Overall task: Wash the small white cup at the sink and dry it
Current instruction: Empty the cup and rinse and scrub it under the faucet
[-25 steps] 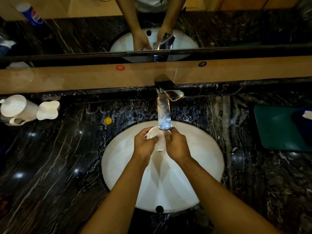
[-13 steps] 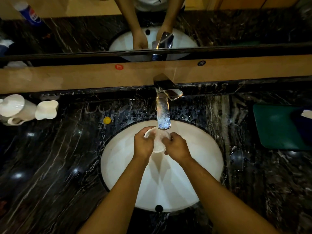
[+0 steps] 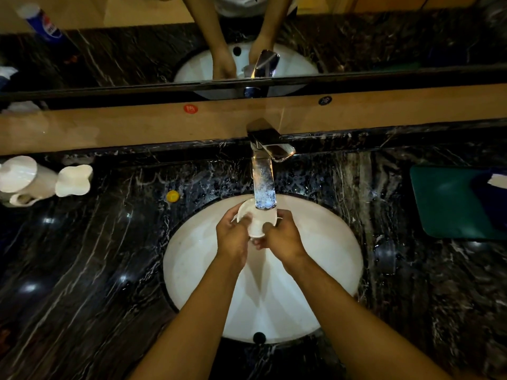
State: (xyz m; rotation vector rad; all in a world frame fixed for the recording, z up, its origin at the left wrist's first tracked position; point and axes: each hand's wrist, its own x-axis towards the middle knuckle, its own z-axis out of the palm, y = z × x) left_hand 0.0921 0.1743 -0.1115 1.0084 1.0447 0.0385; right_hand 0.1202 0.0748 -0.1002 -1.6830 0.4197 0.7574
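Note:
The small white cup is held over the white oval sink, just below the tip of the chrome tap. It is tilted, with its mouth turned up toward the tap. My left hand grips its left side, with a thumb over the rim. On the right side, my right hand holds the cup with its thumb pressed on the wall. Whether water runs I cannot tell.
Black marble counter surrounds the sink. A white jug and a white lobed holder stand at the far left. A yellow cap lies near the basin. A green tray sits at the right. A mirror runs behind.
The cup has turned between my hands, so more of its open mouth and side show now. My hands have shifted slightly on it but stay under the tap.

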